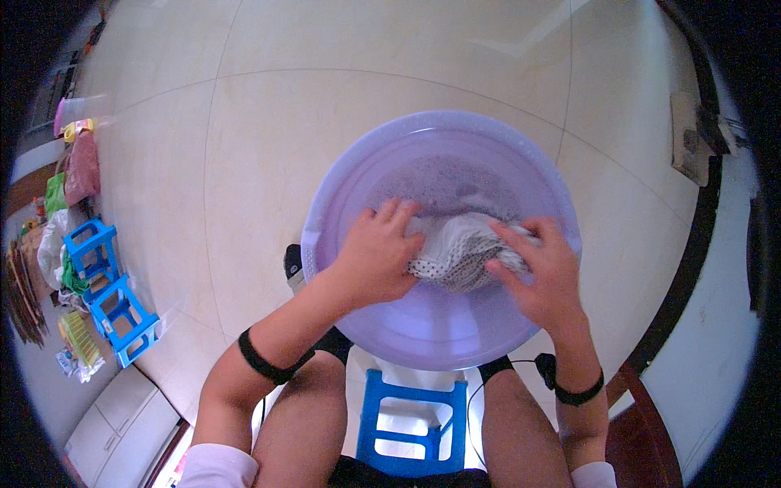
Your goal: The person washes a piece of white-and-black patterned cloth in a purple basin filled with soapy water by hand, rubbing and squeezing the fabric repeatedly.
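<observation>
A round pale purple plastic basin (436, 335) stands on the floor before me, with cloudy, bubbly water (439, 177) in it. In it is a bunched, wet white cloth with dark dots (464, 250). My left hand (381, 253) grips the cloth's left end, and its palm covers that part. At the right end, my right hand (537, 268) has its thumb and fingers spread around the folds in a loose hold. Both hands are slightly blurred, and some fingertips are hidden by the cloth.
Between my knees is a blue plastic stool (412, 390). More blue stools (125, 317) stand at the left, near bags (82, 168) and a white cabinet (119, 415). Flattened cardboard (686, 140) leans by the right wall. A thin black cable (470, 415) hangs near my right knee.
</observation>
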The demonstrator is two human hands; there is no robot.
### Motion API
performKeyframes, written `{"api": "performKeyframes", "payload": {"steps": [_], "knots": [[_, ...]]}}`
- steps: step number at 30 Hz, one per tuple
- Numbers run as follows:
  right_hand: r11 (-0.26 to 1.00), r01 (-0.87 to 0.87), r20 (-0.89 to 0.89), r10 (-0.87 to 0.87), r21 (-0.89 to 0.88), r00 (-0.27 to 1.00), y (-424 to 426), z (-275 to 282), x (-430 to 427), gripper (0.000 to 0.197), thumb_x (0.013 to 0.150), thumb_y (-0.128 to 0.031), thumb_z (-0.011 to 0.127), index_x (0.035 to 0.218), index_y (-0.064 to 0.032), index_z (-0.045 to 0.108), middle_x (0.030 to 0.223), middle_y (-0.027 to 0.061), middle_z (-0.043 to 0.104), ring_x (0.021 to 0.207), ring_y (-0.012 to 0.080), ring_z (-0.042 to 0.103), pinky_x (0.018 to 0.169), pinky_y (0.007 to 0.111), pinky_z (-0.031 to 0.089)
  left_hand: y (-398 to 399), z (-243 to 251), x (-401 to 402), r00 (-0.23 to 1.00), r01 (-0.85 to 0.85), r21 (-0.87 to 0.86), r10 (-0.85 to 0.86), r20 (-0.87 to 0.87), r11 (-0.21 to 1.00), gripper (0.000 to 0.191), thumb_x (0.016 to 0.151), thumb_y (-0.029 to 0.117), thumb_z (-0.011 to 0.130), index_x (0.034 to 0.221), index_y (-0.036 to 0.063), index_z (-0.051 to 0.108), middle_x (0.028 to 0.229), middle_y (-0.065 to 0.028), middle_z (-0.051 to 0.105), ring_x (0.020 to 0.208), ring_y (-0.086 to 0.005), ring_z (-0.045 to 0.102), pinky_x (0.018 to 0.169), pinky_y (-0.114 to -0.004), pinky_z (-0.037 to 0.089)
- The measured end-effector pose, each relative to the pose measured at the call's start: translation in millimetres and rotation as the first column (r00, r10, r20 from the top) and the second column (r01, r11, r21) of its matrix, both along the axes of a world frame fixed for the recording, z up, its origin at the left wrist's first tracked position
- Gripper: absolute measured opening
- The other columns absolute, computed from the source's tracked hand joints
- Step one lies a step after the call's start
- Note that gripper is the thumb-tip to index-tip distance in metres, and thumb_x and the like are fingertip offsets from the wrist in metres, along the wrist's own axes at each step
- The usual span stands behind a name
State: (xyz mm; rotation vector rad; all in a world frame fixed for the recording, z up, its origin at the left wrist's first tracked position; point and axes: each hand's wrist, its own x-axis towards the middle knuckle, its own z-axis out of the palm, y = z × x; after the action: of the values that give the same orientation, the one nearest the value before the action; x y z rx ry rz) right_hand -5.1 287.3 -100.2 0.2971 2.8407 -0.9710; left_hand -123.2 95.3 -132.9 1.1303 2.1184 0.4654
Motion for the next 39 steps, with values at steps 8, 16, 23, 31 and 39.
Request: {"api": "performKeyframes", "payload": {"steps": [8, 16, 23, 31, 39], "knots": [[0.993, -0.119, 0.502, 0.105, -0.005, 0.858, -39, -78, 18, 0.059, 0.069, -0.028, 0.058, 0.120, -0.0120, 0.034, 0.112, 0.0209, 0.033, 0.097, 0.0380, 0.039, 0.080, 0.043, 0.038, 4, -46, 37, 0.975, 0.164, -0.311, -0.202, -0.094, 0.936, 0.066, 0.056, 0.025, 0.064, 0.115, 0.0179, 0.037, 0.117, -0.0140, 0.034, 0.107, -0.0318, 0.034, 0.076, -0.055, 0.034], [0.973, -0.232, 0.658, 0.182, -0.011, 0.731, -55, -88, 9, 0.050, 0.066, -0.027, 0.060, 0.109, -0.0095, 0.041, 0.114, 0.0216, 0.031, 0.100, 0.0402, 0.035, 0.081, 0.048, 0.035, -2, -82, 61, 0.936, 0.192, -0.382, -0.286, -0.204, 0.904, 0.048, 0.068, 0.024, 0.053, 0.114, 0.0173, 0.040, 0.118, -0.0189, 0.034, 0.104, -0.0347, 0.038, 0.073, -0.062, 0.031], [0.974, -0.191, 0.662, 0.222, -0.120, 0.716, -62, -89, 17, 0.039, 0.067, -0.023, 0.058, 0.099, -0.0042, 0.047, 0.103, 0.0209, 0.044, 0.085, 0.0368, 0.049, 0.067, 0.044, 0.043, -3, -85, 68, 0.946, 0.312, -0.362, -0.324, 0.030, 0.878, 0.033, 0.074, 0.023, 0.045, 0.106, 0.0135, 0.047, 0.099, -0.0146, 0.052, 0.082, -0.0304, 0.055, 0.066, -0.047, 0.044], [0.967, -0.256, 0.511, 0.222, -0.004, 0.830, -60, -108, 26, 0.028, 0.070, -0.025, 0.053, 0.085, -0.0014, 0.049, 0.073, 0.0188, 0.056, 0.068, 0.0319, 0.056, 0.061, 0.043, 0.044, -8, -96, 62, 0.959, 0.281, -0.256, -0.260, 0.113, 0.925, 0.031, 0.072, 0.028, 0.047, 0.100, 0.0137, 0.050, 0.088, -0.0139, 0.058, 0.073, -0.0313, 0.058, 0.061, -0.042, 0.046], [0.999, -0.030, 0.512, 0.035, -0.020, 0.858, -48, -83, 25, 0.048, 0.072, -0.030, 0.053, 0.109, -0.0021, 0.040, 0.086, 0.0196, 0.055, 0.077, 0.0328, 0.055, 0.064, 0.043, 0.044, 1, -58, 43, 0.963, 0.154, -0.278, -0.081, 0.258, 0.948, 0.038, 0.069, 0.027, 0.051, 0.103, 0.0103, 0.047, 0.086, -0.0198, 0.055, 0.080, -0.0335, 0.054, 0.071, -0.042, 0.043]]}}
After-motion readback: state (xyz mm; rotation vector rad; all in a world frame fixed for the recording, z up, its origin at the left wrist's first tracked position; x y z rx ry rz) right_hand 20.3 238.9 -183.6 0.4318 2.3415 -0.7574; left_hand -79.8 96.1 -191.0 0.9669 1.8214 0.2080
